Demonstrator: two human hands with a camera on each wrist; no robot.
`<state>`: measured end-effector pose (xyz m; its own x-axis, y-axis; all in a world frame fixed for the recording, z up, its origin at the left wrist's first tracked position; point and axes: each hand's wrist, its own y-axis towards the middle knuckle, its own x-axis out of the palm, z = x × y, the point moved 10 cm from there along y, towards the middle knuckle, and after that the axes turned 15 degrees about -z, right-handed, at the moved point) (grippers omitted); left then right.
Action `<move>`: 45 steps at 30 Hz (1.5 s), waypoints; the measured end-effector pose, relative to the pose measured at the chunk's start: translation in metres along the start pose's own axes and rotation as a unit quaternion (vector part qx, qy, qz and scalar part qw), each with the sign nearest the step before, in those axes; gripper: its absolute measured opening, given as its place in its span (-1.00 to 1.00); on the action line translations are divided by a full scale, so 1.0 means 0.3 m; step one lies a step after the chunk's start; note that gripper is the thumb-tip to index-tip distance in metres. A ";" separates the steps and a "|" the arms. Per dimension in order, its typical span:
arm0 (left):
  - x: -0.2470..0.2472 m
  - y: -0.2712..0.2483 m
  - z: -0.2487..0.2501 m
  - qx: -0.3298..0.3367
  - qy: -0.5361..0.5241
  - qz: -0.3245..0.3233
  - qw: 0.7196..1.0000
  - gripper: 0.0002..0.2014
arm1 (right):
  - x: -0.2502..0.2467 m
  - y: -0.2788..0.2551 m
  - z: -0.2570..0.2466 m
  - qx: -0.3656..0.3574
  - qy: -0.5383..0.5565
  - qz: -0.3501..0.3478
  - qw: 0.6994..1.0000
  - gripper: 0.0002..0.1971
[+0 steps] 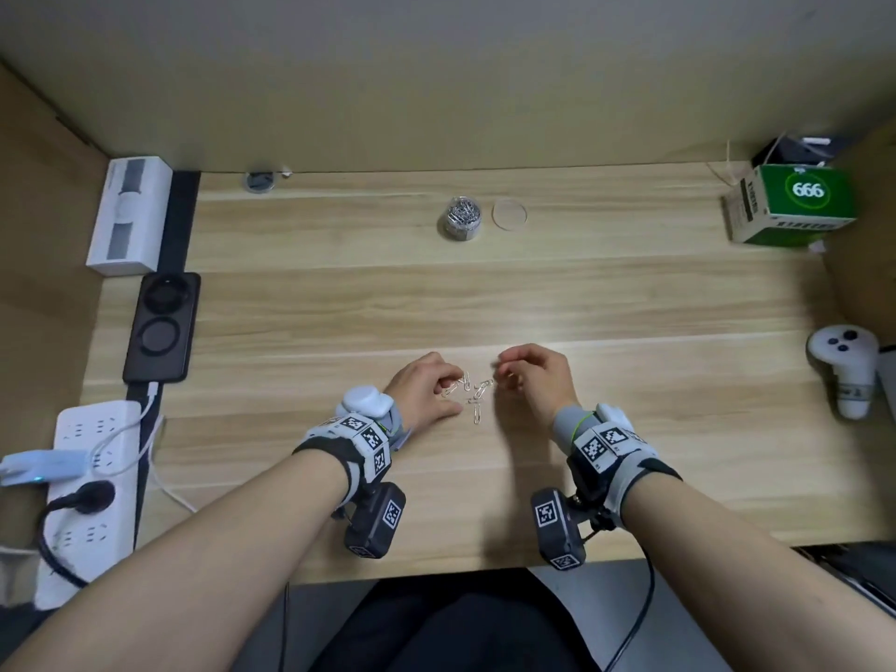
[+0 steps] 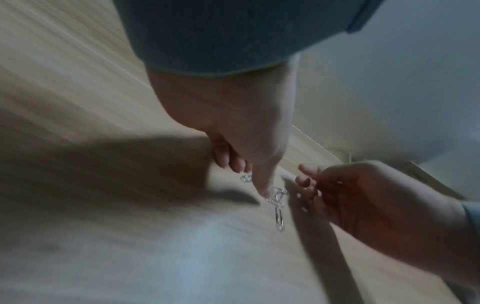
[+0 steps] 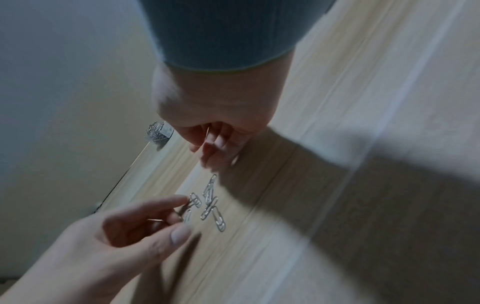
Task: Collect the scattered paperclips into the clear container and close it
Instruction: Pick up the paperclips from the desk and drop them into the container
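The left hand (image 1: 426, 388) sits low on the counter (image 1: 485, 293) with its fingers curled, and its grip is a pinch of thumb and forefinger closed on a paperclip at the left edge of the scattered paperclips (image 1: 472, 392); the right wrist view shows thin wire caught between those fingertips (image 3: 182, 200). The right hand (image 1: 536, 378) is just across the pile, fingers bent inward and gathered close, with a thin sliver of metal showing inside the curl in the right wrist view, though whether it truly has hold of a clip cannot be told. Between the two hands the loose clips lie flat on the wood, several crossing one another and one lying a little nearer the person. Both wrists wear grey straps carrying black-and-white marker blocks. Well apart from the hands, toward the back of the counter, stands the clear container (image 1: 461, 218), open and already heaped with silver clips, and its round clear lid (image 1: 509, 214) lies flat just beside it on the right. Along the left edge are a white box (image 1: 128, 215), a black charging pad (image 1: 162, 327) and a white power strip (image 1: 92, 482). A green carton (image 1: 795, 203) stands at the back right, and a white controller (image 1: 846, 368) lies at the right edge.
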<state>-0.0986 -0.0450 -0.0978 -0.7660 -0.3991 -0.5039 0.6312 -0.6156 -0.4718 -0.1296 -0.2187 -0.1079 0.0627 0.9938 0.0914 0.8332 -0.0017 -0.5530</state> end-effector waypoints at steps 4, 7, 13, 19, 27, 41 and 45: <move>0.012 -0.023 0.006 -0.008 0.013 0.036 0.999 -0.65 | -0.016 -0.034 0.029 -0.012 -0.139 -0.002 0.990 -0.81; 0.026 -0.036 0.016 -0.007 0.015 0.054 0.998 -0.72 | 0.036 -0.043 0.031 -0.029 -0.320 -0.046 0.946 -0.58; -0.003 -0.071 0.008 -0.001 -0.012 0.124 0.992 -0.73 | 0.091 -0.049 0.019 -0.049 -0.466 -0.039 0.882 -0.56; -0.019 -0.101 -0.024 -0.001 -0.031 0.143 0.989 -0.76 | 0.088 -0.047 0.015 -0.046 -0.472 -0.025 0.880 -0.85; 0.012 -0.056 -0.005 -0.027 0.011 0.083 0.996 -0.63 | 0.081 -0.038 0.008 -0.012 -0.491 -0.040 0.870 -0.86; 0.022 -0.005 0.018 -0.030 0.033 0.087 0.995 -0.86 | -0.053 -0.070 0.025 0.018 -0.401 0.011 0.916 -0.83; 0.033 0.006 0.020 -0.055 0.067 0.067 0.994 -0.94 | -0.056 -0.063 0.031 0.023 -0.407 0.011 0.913 -0.81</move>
<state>-0.1059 -0.0541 -0.0994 -0.6553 -0.3747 -0.6559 0.7420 -0.4820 -0.4659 -0.1515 -0.2344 -0.1065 -0.3660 0.7461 -0.5562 0.8115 -0.0367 -0.5833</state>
